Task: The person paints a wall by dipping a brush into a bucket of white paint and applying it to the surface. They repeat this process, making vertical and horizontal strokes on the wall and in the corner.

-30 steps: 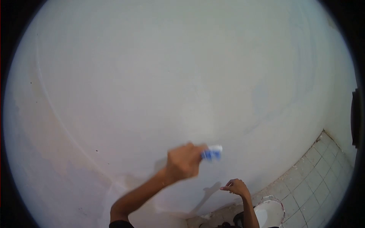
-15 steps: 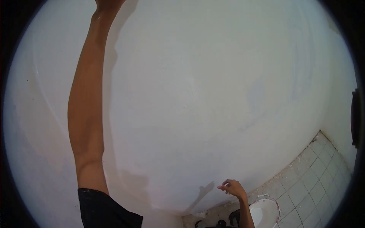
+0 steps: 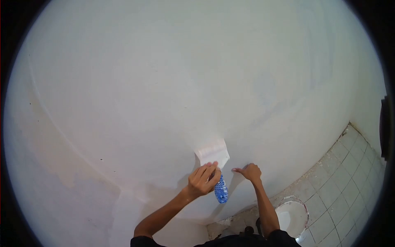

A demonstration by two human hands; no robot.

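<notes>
My left hand [image 3: 202, 180] is closed round the putty knife's blue and white handle [image 3: 221, 191], fingertips on the lower part of the blade. The wide white blade [image 3: 214, 151] lies close against the pale wall [image 3: 135, 99], tilted, its broad edge toward the top. To the right, my right hand [image 3: 250, 172] is near the wall, fingers curled in and thumb stretched out to the left. Nothing shows in that hand.
A white bucket [image 3: 293, 218] with a smeared rim stands on the tiled floor [image 3: 343, 181] at lower right. Bluish patches and small dark holes mark the wall. A dark object [image 3: 385, 127] shows at the right edge. Dark items lie partly hidden near my body.
My left arm has come down from the top of the view, bringing the hand and putty knife into sight. My right hand has moved slightly up, its fingers more curled.
</notes>
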